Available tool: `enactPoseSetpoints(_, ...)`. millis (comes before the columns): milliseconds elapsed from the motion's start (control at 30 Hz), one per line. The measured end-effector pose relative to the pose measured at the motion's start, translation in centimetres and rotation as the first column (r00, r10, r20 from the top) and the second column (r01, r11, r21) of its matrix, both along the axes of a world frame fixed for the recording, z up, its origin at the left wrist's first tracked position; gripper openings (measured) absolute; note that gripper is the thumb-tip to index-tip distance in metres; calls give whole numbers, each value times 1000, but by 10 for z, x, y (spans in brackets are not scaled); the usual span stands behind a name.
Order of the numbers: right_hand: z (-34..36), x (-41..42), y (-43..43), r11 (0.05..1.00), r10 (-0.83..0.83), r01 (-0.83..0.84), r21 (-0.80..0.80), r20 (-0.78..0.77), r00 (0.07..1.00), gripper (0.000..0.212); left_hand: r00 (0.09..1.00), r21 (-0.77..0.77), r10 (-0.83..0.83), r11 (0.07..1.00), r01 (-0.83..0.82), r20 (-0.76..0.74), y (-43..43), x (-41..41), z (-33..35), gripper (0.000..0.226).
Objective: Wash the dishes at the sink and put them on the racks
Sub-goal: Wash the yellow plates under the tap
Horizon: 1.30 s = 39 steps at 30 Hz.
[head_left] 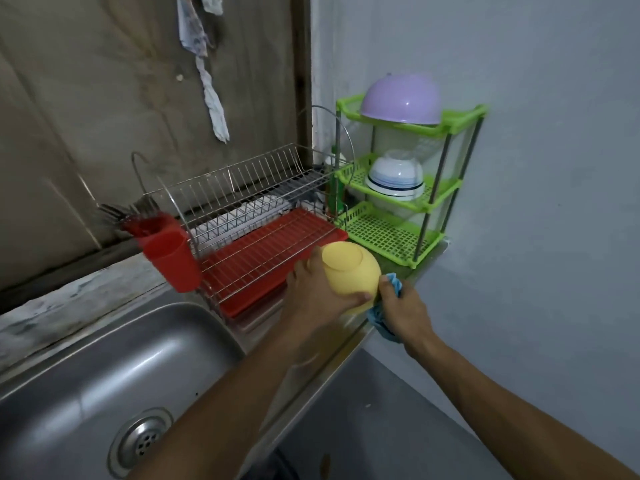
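The yellow bowl point(349, 271), plain and smooth, was upside down, foot ring tilted up toward the camera, mouth seemingly toward the counter point(349, 336). The left hand point(315, 292) gripped it above the counter's front edge, beside the wire rack point(249, 188); the right hand point(405, 310) clutched a blue cloth point(393, 284) against its side.

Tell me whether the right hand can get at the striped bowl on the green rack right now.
Reach, probably yes: the striped bowl sits on the green rack's open middle shelf, nothing in front. But the right hand grips a blue cloth, so grasping looks awkward.
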State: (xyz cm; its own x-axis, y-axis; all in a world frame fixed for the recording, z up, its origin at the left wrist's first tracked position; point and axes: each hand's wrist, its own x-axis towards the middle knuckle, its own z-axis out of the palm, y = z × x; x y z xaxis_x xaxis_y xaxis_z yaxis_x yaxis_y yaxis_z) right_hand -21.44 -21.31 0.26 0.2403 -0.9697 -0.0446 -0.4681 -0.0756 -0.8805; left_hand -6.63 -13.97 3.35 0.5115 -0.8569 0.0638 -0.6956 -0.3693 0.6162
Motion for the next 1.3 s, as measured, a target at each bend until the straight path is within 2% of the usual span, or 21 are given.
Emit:
enactPoseSetpoints(367, -12, 22, -102, 993, -98, 99, 72, -9, 995, 34, 985, 1, -173, 985, 173, -13, -143, 32, -21, 125)
enactPoseSetpoints(567, -21, 37, -145, 947, -83, 17, 320, 193, 978, 33, 960, 15, -271, 962, 272, -69, -209, 49, -33, 121)
enactPoseSetpoints(700, -23, 39, -169, 913, -155, 29, 407, 280, 947, 13, 933, 44, -344, 936, 350, -111, -244, 50, -44, 119)
enactPoseSetpoints(867, -34, 52, -197, 866, -283, 79, 494, 352, 892, 29, 917, 88, -362, 921, 379, -165, -280, 52, -59, 118)
enactPoseSetpoints(933, -41, 55, -206, 847, -315, 92, 524, 355, 880, 36, 918, 125, -370, 914, 387, -142, -290, 56, -64, 117)
enactPoseSetpoints(1033, -54, 57, -218, 848, -303, 85, 523, 347, 888, 44, 932, 203, -360, 910, 362, -48, -302, 60, -72, 116)
enactPoseSetpoints(1100, -54, 57, -221, 865, -285, 90, 495, 334, 898, 39, 937, 229, -350, 911, 343, -14, -309, 61, -75, 117)
enactPoseSetpoints(1300, -44, 57, -224, 873, -260, 93, 479, 295, 919, 21, 938, 182, -332, 921, 345, -101, -314, 55, -69, 111)
